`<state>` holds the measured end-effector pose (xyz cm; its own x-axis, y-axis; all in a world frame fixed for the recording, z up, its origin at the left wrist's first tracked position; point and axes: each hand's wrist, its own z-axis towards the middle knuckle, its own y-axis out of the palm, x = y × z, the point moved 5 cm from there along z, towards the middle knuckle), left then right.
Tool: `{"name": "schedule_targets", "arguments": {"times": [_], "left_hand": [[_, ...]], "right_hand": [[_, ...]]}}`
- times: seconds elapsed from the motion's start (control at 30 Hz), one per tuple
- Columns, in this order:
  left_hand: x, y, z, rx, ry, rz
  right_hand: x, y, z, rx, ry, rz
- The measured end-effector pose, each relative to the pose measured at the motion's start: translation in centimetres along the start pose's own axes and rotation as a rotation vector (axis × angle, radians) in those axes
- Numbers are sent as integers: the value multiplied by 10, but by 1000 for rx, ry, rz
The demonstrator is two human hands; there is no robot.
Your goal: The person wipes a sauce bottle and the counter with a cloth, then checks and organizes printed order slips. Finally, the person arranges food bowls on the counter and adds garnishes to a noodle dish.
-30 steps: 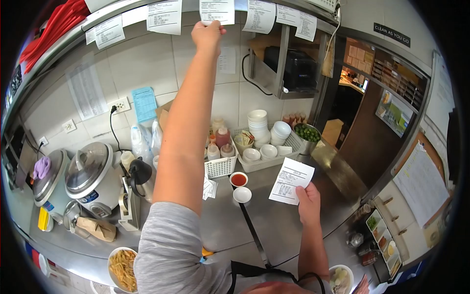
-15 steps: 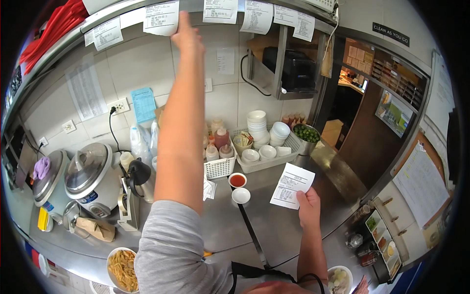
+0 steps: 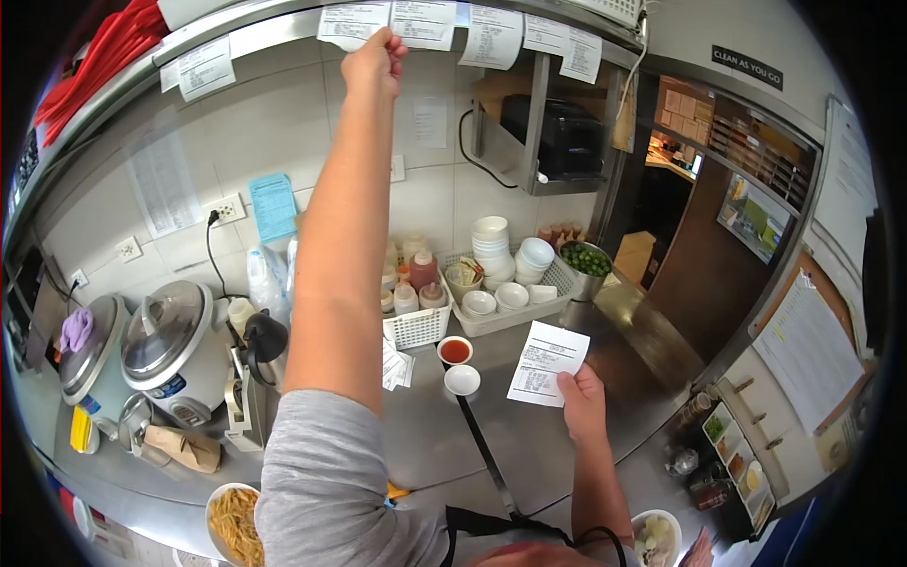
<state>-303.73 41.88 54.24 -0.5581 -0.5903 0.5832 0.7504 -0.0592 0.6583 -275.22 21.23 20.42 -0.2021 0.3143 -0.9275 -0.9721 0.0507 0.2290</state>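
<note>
My left hand point(image 3: 375, 64) is raised to the rail along the top, its fingers closed on the lower edge of a printed order ticket point(image 3: 353, 23). Right beside that ticket hangs another printed slip point(image 3: 425, 23). Lower down, my right hand point(image 3: 584, 402) pinches a second order ticket point(image 3: 550, 364) at its edge, holding it over the steel counter with the print facing me. A small cup of red sauce point(image 3: 455, 351) and a white cup point(image 3: 462, 381) stand on the counter to the left of it.
More slips point(image 3: 491, 38) hang from the metal rail point(image 3: 274, 36). Along the wall stand a basket of squeeze bottles point(image 3: 419, 326), a tray of white bowls point(image 3: 515, 317), a pot of green limes point(image 3: 586, 260) and rice cookers point(image 3: 170, 340). A bowl of noodles point(image 3: 233, 520) sits lower left.
My left hand has moved right along the rail, and the ticket there has shifted right, up against the neighbouring slip. My right hand and its ticket have moved slightly left.
</note>
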Motion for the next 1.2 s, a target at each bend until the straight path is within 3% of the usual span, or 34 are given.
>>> {"name": "schedule_targets", "arguments": {"times": [0.07, 0.17, 0.23, 0.27, 0.3, 0.33, 0.37, 0.43, 0.53, 0.6, 0.63, 0.7, 0.73, 0.8, 0.9, 1.1, 1.13, 1.17, 1.2], "left_hand": [[2, 0, -4, 23, 4, -7], [-20, -14, -35, 183, -159, 59], [-59, -16, -77, -244, -341, 282], [-80, -11, -112, -690, -429, 362], [-92, -12, -155, -806, -513, 543], [-103, -15, -190, -1039, -477, 697], [-100, -10, -227, -1143, -424, 854], [-104, -8, -269, -1354, -387, 839], [-105, -10, -278, -1257, -452, 545], [-54, 0, -250, -965, -225, 928], [-44, -6, -216, -721, -108, 1235], [20, -10, -153, -484, 357, 776], [47, -22, -112, -372, 385, 849], [82, -47, -68, -216, 299, 514], [108, -93, -7, 5, 164, 597], [137, -91, 35, 165, 261, 586], [142, -92, 51, 44, 305, 742], [148, -105, 87, -30, 376, 1267], [145, -105, 100, -145, 484, 1444]], "right_hand": [[-4, -4, -1, 38, -20, -27], [-17, -7, -2, 84, -60, -25], [-29, -6, 0, 128, -114, 5], [-35, -4, 3, 158, -155, 24], [-43, -3, 5, 184, -190, 38], [-54, 1, 6, 171, -123, 51], [-62, 5, 10, 184, -159, 59], [-74, 18, 16, 200, -231, 74], [-84, 35, 18, 73, -275, 69], [-87, 39, 14, 40, -291, 46], [-84, 37, 11, 52, -273, 16], [-75, 24, 4, 74, -241, -45], [-66, 15, 1, 87, -197, -31], [-46, 0, -9, 131, -132, -29], [-21, -15, -24, 153, -46, -31], [-15, -31, -50, 156, -7, -157], [-17, -39, -60, 182, 5, -199], [-26, -44, -67, 190, -16, -216], [-35, -53, -73, 231, -24, -240]]}}
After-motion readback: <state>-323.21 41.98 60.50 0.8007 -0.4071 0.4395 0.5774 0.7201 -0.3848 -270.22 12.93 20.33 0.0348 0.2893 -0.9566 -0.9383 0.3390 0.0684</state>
